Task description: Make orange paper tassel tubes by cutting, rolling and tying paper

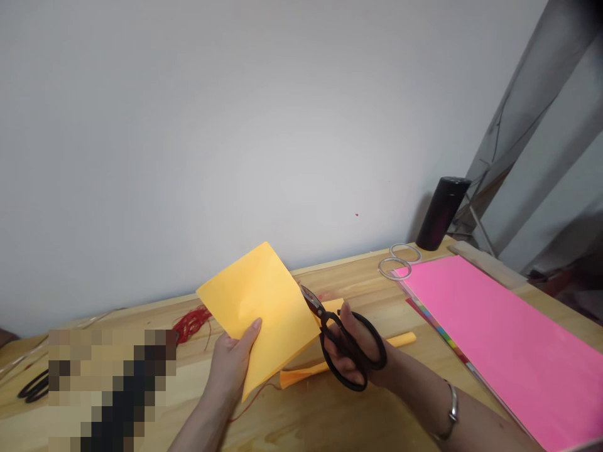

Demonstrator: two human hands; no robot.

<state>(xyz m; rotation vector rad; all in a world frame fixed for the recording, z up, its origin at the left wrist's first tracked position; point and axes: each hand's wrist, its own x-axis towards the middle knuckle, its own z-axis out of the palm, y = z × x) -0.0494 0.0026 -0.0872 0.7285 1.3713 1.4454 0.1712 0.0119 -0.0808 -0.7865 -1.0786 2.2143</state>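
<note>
Holding up a folded-looking yellow paper [264, 301], the left hand [233, 361] has it pinched at the lower left edge, thumb flat on the front and the other fingers mostly hidden. The paper's tilted and raised over the wooden table [268, 433], right around the middle of the view. The right hand [360, 337] is wrapped around the handles of some black scissors [324, 316], with the blades up against the paper's right edge. Can't tell how far they reach behind it. The hands are apart from each other.

Stuff in the way: the right hand and scissors block part of a yellow paper roll [304, 375] on the table, and bits show on both sides, so I can't say if it's one piece. Another yellow scrap [335, 305] pokes out just behind the blades. The raised sheet covers a fair chunk of tabletop too.

Further out on the left there's a tangle of red thread [193, 323], then a pixelated patch hiding whatever's under it, with black handle loops [35, 386] sticking out. Over on the right, a big pink sheet [499, 339] lies on multicoloured edges, two overlapping rings [394, 277] sit at its far corner, and a black cylinder [440, 216] stands near the wall [301, 125].
</note>
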